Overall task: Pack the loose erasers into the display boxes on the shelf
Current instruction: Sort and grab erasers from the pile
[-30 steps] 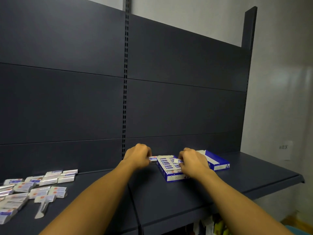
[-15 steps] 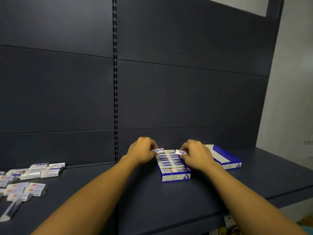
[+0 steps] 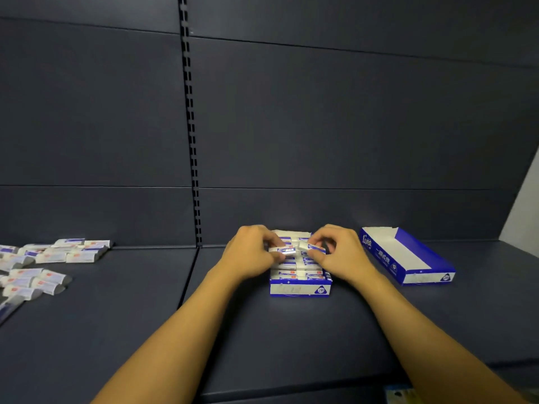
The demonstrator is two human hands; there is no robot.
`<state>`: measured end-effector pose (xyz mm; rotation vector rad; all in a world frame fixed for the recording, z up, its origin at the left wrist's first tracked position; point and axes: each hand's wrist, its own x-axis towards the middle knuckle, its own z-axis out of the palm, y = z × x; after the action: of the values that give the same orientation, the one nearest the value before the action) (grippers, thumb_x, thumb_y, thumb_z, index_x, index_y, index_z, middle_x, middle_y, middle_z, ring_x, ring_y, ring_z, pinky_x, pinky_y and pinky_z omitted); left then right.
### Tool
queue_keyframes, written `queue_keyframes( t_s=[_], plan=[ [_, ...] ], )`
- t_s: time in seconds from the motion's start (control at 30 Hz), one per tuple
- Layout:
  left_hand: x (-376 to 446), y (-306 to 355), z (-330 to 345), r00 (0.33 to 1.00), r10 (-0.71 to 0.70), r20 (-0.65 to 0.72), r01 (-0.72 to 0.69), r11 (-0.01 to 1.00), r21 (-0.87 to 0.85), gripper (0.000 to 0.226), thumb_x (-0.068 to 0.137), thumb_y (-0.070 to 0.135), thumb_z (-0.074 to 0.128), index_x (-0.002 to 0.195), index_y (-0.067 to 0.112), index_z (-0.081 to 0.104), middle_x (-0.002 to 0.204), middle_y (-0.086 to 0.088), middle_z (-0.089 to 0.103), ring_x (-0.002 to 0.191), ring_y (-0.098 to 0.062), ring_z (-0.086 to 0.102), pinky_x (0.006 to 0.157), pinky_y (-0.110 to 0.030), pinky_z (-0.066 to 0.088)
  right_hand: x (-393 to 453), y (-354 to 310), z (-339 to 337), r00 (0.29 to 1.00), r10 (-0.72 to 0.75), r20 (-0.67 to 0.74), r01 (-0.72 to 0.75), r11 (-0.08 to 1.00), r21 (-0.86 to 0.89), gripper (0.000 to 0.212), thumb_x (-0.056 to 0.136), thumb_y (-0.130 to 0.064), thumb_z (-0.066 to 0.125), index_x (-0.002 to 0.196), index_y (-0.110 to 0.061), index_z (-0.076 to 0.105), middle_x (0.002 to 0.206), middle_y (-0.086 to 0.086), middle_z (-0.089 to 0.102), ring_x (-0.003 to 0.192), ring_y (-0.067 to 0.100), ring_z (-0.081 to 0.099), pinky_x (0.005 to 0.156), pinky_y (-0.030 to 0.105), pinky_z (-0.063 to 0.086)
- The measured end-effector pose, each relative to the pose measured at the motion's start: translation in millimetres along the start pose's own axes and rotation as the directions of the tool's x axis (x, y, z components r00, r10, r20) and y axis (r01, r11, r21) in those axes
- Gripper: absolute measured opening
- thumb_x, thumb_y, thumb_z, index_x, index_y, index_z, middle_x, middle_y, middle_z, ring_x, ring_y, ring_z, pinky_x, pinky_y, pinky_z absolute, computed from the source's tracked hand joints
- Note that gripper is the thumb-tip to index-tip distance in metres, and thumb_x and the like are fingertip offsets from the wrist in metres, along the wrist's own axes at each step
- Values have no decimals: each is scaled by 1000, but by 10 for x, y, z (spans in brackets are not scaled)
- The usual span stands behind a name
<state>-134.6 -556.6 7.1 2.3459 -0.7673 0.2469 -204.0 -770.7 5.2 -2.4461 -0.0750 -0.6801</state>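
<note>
Erasers now raised over the near-full display box: left hand pinches one eraser, right hand pinches another, both previously lower at the rows. Seating follows; the second box awaits the loose erasers
</note>
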Motion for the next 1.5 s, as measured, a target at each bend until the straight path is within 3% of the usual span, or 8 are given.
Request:
queue_keyframes(
  t_s=[0.23, 0.37, 0.63, 0.8, 1.03, 1.2, 1.37, 1.5],
  plan=[
    [-20, -32, -11, 1000, 15, 12, -16, 999, 41, 24, 80, 39, 83, 103, 34, 76, 107, 18, 63, 104, -5, 55, 90, -34, 52, -15, 119, 43, 999, -36, 2, 36, 994, 98, 18, 78, -14, 85, 90, -18, 72, 83, -14, 62, 72, -8, 55, 60, 9, 44],
    [-51, -27, 18, 999, 41, 31, -43, 996, 78, 28, 81, 43, 82, 108, 35, 76, 109, 18, 62, 106, -4, 51, 91, -32, 50, -7, 156, 4, 996, -56, 75, 51, 996, 75, 24, 78, -15, 85, 87, -28, 67, 91, -16, 63, 86, -12, 55, 64, 5, 44],
    [-97, 7, 67, 994, 71, 82, -83, 984, 155, 31, 84, 42, 79, 113, 33, 75, 103, 21, 58, 100, -3, 48, 93, -34, 50, -5, 191, -25, 989, -49, 137, 50, 999, -4, 22, 79, -23, 85, 95, -22, 71, 93, -16, 63, 88, -21, 51, 63, 1, 41],
    [-126, 40, 63, 987, 30, 158, -49, 992, 119, 33, 84, 38, 80, 116, 32, 74, 119, 16, 61, 114, -4, 50, 96, -33, 52, -24, 191, -29, 982, -58, 177, 63, 998, -27, 23, 80, -25, 84, 99, -22, 72, 93, -15, 64, 88, -21, 51, 64, 3, 42],
    [-142, 64, 54, 987, -29, 159, 32, 999, -16, 24, 81, 28, 85, 103, 31, 74, 114, 12, 61, 105, -7, 60, 77, -15, 52, -52, 181, -44, 978, -32, 204, 41, 998, -39, 25, 79, -29, 85, 99, -27, 71, 93, -15, 65, 91, -19, 52, 60, 6, 43],
    [-146, 99, 69, 991, -51, 126, 53, 999, -13, 25, 78, 29, 87, 102, 27, 79, 109, 13, 61, 103, -6, 60, 81, -18, 52, -48, 181, -50, 973, -17, 228, 25, 999, -34, 25, 78, -28, 86, 99, -27, 74, 97, -14, 66, 94, -15, 53, 65, 4, 44],
    [-133, 102, 45, 985, -50, 166, 54, 998, -21, 32, 79, 36, 85, 108, 26, 78, 104, 15, 59, 97, -5, 58, 65, -10, 44, -40, 182, -79, 964, -12, 264, 18, 1000, -23, 26, 77, -28, 87, 100, -26, 76, 98, -14, 66, 90, -15, 54, 65, 6, 44],
    [-135, 91, 54, 988, -34, 150, 36, 999, -11, 25, 84, 32, 82, 107, 25, 78, 105, 12, 62, 98, -6, 61, 66, -8, 46, -32, 179, -88, 955, 2, 297, 8, 999, -32, 26, 77, -31, 86, 101, -28, 75, 101, -17, 64, 91, -17, 54, 62, 6, 45]
  ],
)
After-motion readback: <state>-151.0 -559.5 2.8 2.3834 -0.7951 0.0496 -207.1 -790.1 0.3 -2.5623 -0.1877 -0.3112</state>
